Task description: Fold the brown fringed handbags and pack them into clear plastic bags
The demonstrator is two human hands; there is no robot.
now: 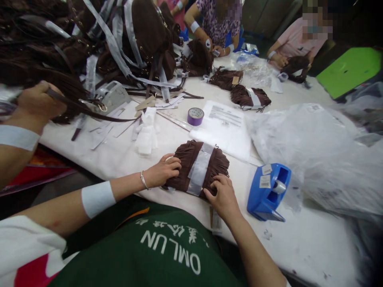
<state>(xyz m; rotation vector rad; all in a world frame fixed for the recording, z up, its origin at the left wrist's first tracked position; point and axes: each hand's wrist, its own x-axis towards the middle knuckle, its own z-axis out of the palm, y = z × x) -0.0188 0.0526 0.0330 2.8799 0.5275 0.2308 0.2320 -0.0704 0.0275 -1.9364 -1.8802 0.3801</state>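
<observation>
A dark brown fringed bag [182, 159], folded into a flat bundle with a pale wrap band [199, 169] round its middle, lies on the white table in front of me. My left hand [163, 171] grips its left end, fingers curled over the fringe. At the lower right end, my right hand [224, 195] grips the bag with bent fingers and thumb. A tag [215, 221] hangs below the bag by the table edge. Right of my hands stands a blue tape dispenser [259, 195].
A co-worker's hand [40, 101] at left holds a brown strap [98, 115]. Brown bags [149, 32] are piled behind. A purple tape roll [196, 116], printed plastic bags [229, 127] and wrapped fringed bags [251, 97] lie beyond mine. Clear plastic [329, 159] covers the right side.
</observation>
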